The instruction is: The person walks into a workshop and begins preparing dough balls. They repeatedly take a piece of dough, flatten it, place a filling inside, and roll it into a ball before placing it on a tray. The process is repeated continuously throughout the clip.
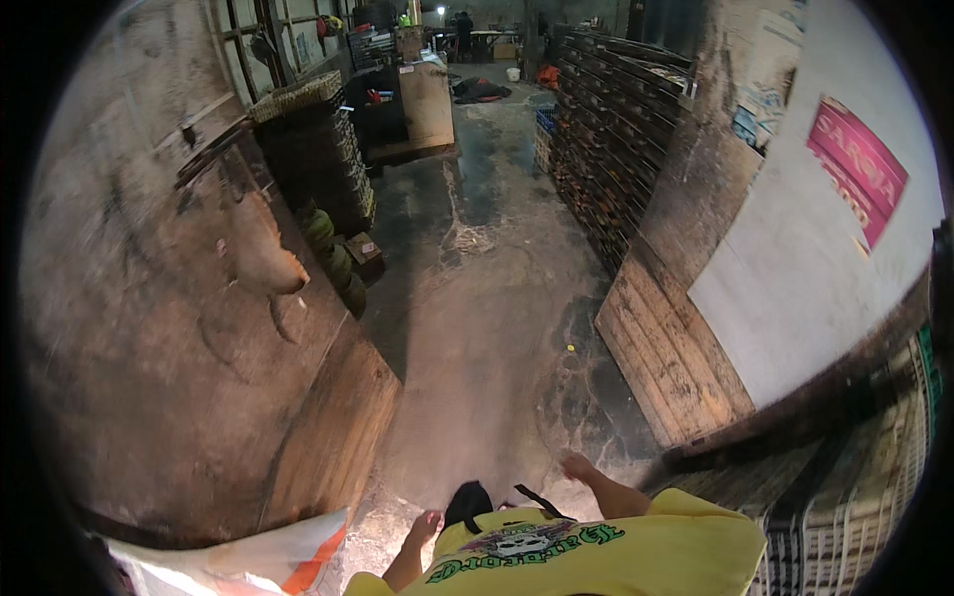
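Note:
My left hand [425,524] hangs low beside the yellow shirt [596,551] I wear, with nothing seen in it. Its fingers look loosely bent and not pressed together. My right hand [576,466] swings a little out ahead on the other side, empty, its fingers slack. Neither hand touches anything. A dark shoe [467,500] shows between them on the worn concrete floor [467,397]. A thin black strap [542,501] sticks out past the front of the shirt.
I stand at a doorway between a stained wooden panel [298,427] and another panel [666,358]. Stacked dark trays [616,129] line the right; stacked crates [313,149], green gas cylinders [338,263] and a wooden cabinet [427,104] stand left. A plastic crate [835,526] is near right.

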Demonstrator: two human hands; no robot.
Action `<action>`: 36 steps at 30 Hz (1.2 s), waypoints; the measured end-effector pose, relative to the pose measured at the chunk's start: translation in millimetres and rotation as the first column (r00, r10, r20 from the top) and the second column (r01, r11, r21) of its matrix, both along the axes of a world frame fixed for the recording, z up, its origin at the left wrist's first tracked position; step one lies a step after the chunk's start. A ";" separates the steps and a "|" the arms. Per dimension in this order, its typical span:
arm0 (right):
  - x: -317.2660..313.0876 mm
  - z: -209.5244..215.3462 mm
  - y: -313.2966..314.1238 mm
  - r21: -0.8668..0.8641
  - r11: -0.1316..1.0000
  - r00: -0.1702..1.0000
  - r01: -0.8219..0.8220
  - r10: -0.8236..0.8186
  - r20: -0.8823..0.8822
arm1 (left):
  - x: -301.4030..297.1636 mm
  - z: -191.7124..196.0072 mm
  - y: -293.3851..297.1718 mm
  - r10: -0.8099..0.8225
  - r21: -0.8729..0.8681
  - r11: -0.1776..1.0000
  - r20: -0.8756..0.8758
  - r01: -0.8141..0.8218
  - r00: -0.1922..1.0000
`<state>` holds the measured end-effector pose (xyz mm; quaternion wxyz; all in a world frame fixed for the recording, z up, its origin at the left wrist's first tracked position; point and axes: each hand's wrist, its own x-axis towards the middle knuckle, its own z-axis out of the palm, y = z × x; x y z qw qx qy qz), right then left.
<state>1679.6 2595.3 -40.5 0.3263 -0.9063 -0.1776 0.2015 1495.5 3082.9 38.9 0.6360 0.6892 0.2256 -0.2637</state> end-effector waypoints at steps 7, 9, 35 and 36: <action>302.5 109.2 195.2 0.300 0.813 0.800 0.499 -0.298 -0.521 | 151.1 7.6 69.4 -0.050 0.318 0.937 -0.292 0.146 0.955; 352.6 91.2 209.9 0.262 0.867 0.821 0.424 -0.246 -0.515 | 244.9 -0.6 90.4 -0.081 0.322 0.930 -0.287 0.176 0.954; 1197.4 74.2 82.7 -0.017 0.545 0.482 0.839 -0.755 -0.444 | 1290.1 14.2 78.2 -0.236 0.206 0.940 -0.182 0.271 0.955; 1262.7 64.8 65.9 -0.052 0.759 0.588 0.649 -0.544 -0.598 | 1301.6 20.8 78.1 -0.223 0.190 0.944 -0.234 0.270 0.946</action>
